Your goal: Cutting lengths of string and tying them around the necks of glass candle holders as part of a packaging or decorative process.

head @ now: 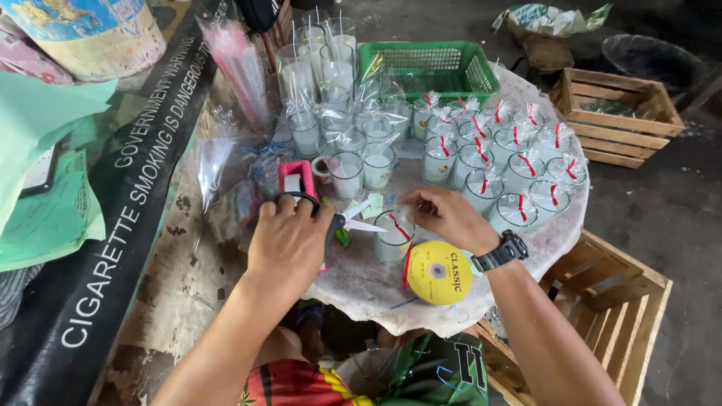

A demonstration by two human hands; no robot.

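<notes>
My left hand (289, 239) grips a pair of scissors (347, 219) with black handles, blades open and pointing right toward a wrapped candle glass (392, 239) near the table's front edge. My right hand (445, 216), with a black watch on the wrist, pinches the top of that glass's clear wrap, where a red ribbon (406, 256) hangs down. A yellow ribbon spool (440, 272) lies flat just below my right hand.
Many white candle glasses stand on the round table (361, 289): wrapped ones with red ties (519, 162) at right, bare ones (323, 75) at back left. A green basket (432, 68), pink box (297, 179), cellophane sheets (214, 162) and wooden crates (617, 113) surround them.
</notes>
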